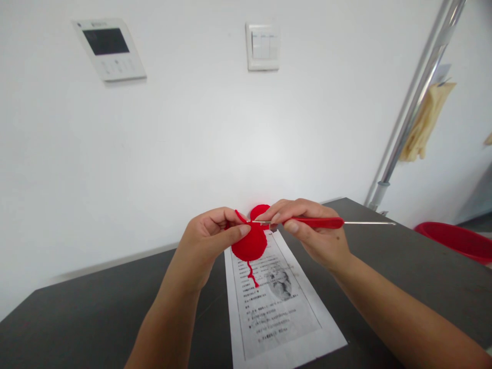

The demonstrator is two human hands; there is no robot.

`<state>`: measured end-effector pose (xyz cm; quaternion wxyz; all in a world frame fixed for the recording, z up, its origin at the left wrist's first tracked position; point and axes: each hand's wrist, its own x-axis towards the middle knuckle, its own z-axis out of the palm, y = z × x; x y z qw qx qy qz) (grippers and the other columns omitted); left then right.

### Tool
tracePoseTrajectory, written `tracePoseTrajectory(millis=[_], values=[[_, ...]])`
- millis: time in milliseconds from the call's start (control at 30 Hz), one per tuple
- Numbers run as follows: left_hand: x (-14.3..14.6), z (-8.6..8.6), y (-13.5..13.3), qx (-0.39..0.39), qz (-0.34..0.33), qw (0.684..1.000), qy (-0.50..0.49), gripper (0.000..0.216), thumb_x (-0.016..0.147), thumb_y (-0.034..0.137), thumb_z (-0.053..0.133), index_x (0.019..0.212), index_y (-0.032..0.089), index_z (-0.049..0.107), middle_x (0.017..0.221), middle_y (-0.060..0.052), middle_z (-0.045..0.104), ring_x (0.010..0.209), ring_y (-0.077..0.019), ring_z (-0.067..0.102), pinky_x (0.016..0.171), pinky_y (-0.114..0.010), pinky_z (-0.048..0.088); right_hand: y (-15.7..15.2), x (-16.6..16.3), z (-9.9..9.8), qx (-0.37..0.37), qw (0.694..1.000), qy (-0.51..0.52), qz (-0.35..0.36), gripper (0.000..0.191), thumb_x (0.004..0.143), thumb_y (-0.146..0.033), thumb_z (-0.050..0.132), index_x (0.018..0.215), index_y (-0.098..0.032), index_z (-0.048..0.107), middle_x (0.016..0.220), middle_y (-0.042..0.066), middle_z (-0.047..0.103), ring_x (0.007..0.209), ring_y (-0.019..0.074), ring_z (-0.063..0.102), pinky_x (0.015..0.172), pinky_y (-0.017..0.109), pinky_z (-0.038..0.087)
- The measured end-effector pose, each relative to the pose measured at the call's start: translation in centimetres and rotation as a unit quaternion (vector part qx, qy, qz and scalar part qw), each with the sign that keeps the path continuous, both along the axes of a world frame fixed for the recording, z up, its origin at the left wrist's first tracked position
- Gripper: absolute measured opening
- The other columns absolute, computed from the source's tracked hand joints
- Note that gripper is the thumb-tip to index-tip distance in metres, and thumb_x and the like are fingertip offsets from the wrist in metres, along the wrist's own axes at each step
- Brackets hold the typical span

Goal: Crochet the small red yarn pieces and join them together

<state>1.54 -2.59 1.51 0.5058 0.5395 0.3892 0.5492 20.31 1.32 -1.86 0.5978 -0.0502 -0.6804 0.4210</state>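
My left hand [213,236] pinches the upper edge of a round red crochet piece [249,245], thumb in front and fingers behind. A loose yarn tail [251,275] hangs from the bottom of the piece. In my right hand [313,230] is a crochet hook [321,222] with a red handle and metal shafts at both ends. It lies almost level, and its left tip meets the top edge of the piece near my left thumb. Behind my fingers stands a red yarn ball [260,210]. Whether the hook tip sits inside a stitch is too small to tell.
A printed sheet [284,328] lies on the dark table [115,312] below my hands. Against the white wall are a switch panel [263,47] and an intercom [111,48]. At the right are a metal pole [415,107], hanging yellow gloves [426,123] and a red basin [453,241].
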Motion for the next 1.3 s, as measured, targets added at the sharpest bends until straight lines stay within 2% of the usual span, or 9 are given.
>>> tracePoseTrajectory(millis=[233,333,500,700,767,867,1033,1133,1300], values=[[-0.2,-0.2,0.0,0.034,0.038,0.998,0.024,0.008,0.067,0.019,0.08,0.065,0.017,0.072,0.062,0.001,0.069,0.059,-0.0101,0.057,0.058,-0.02,0.044,0.2,0.2,-0.4,-0.044,0.999,0.003,0.029,0.009,0.09,-0.031,0.072,0.094,-0.023,0.074,0.098,0.004,0.079,0.092,0.0172,0.074,0.083,0.033,0.06],[0.1,-0.2,-0.2,0.054,0.073,0.995,0.044,0.008,0.067,0.019,0.079,0.064,0.017,0.072,0.061,0.001,0.068,0.059,-0.0112,0.057,0.058,-0.022,0.043,0.2,0.2,-0.4,-0.055,0.998,-0.007,0.016,0.012,0.09,-0.034,0.072,0.092,-0.021,0.073,0.096,0.004,0.079,0.088,0.0168,0.074,0.08,0.032,0.06],[0.5,0.0,-0.5,0.095,0.136,0.982,0.094,0.007,0.069,0.018,0.077,0.065,0.018,0.071,0.064,0.001,0.068,0.063,-0.013,0.057,0.062,-0.024,0.043,0.1,0.2,-0.1,-0.039,0.998,-0.027,-0.048,0.017,0.09,-0.037,0.071,0.088,-0.02,0.072,0.089,0.004,0.078,0.082,0.0167,0.073,0.073,0.03,0.059],[0.0,0.0,-0.4,0.107,0.144,0.969,0.168,0.007,0.074,0.019,0.073,0.067,0.019,0.07,0.069,0.0,0.07,0.068,-0.0152,0.06,0.066,-0.026,0.045,-0.1,0.4,-0.6,0.065,0.983,-0.076,-0.156,0.016,0.097,-0.03,0.06,0.092,-0.022,0.072,0.089,0.003,0.075,0.081,0.0156,0.069,0.073,0.029,0.055],[0.0,-0.1,-0.3,0.107,0.146,0.969,0.167,0.007,0.073,0.02,0.074,0.067,0.019,0.071,0.068,0.0,0.07,0.068,-0.015,0.06,0.065,-0.026,0.045,-0.2,0.4,-0.6,0.081,0.971,-0.096,-0.203,0.017,0.099,-0.028,0.056,0.095,-0.022,0.072,0.091,0.004,0.074,0.083,0.0158,0.068,0.075,0.03,0.054],[0.1,-0.3,-0.2,0.085,0.112,0.981,0.136,0.007,0.072,0.022,0.076,0.068,0.018,0.071,0.067,0.0,0.069,0.065,-0.0144,0.059,0.062,-0.025,0.045,-0.3,0.2,-0.3,0.088,0.954,-0.135,-0.252,0.017,0.098,-0.027,0.056,0.095,-0.021,0.071,0.091,0.004,0.073,0.084,0.016,0.067,0.076,0.029,0.052],[0.7,-0.7,-0.1,0.047,0.055,0.995,0.073,0.008,0.071,0.023,0.078,0.07,0.017,0.073,0.065,-0.001,0.069,0.062,-0.013,0.058,0.059,-0.023,0.045,-0.5,-0.4,0.1,0.04,0.958,-0.202,-0.199,0.016,0.093,-0.027,0.058,0.086,-0.018,0.069,0.077,0.002,0.07,0.07,0.0134,0.062,0.065,0.026,0.047],[1.0,-0.8,0.1,0.042,0.046,0.996,0.067,0.007,0.072,0.022,0.077,0.07,0.017,0.073,0.066,-0.001,0.069,0.062,-0.0126,0.058,0.06,-0.023,0.045,-0.4,-0.6,0.0,-0.014,0.966,-0.196,-0.166,0.017,0.09,-0.028,0.059,0.078,-0.017,0.065,0.069,0.0,0.064,0.063,0.0121,0.056,0.058,0.025,0.043],[1.4,-1.0,0.3,0.038,0.041,0.995,0.077,0.009,0.073,0.024,0.075,0.069,0.016,0.071,0.066,-0.001,0.068,0.062,-0.0129,0.056,0.06,-0.024,0.044,-0.4,-0.6,0.0,-0.036,0.968,-0.202,-0.144,0.013,0.084,-0.021,0.059,0.072,-0.017,0.061,0.065,-0.001,0.059,0.059,0.0105,0.05,0.054,0.023,0.038]])
